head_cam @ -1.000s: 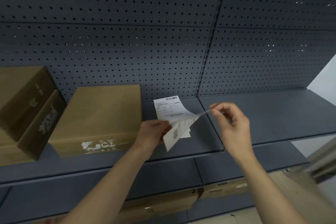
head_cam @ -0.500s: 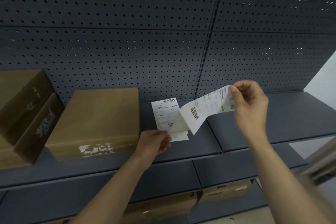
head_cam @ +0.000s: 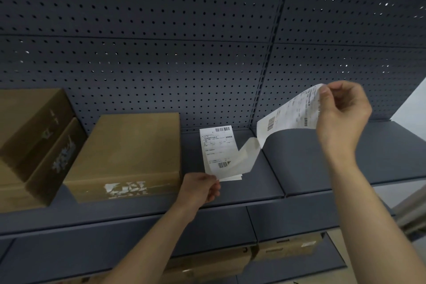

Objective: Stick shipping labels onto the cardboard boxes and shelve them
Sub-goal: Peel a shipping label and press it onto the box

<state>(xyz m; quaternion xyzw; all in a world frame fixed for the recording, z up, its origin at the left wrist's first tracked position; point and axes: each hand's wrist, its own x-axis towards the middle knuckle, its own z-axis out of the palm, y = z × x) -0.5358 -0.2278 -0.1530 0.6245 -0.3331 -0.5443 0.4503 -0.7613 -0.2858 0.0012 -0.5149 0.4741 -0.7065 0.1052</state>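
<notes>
White label [head_cam: 291, 112] is pinched by our raised right hand [head_cam: 341, 120]; our left hand [head_cam: 200, 189] pinches the label stack [head_cam: 217, 148] beside a shelved cardboard box [head_cam: 129, 152].

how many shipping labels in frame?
2. One peeled label, pinched in the right hand above the shelf; one top label on the label stack the left hand holds, right of the cardboard box. More may be hidden beneath.
</notes>
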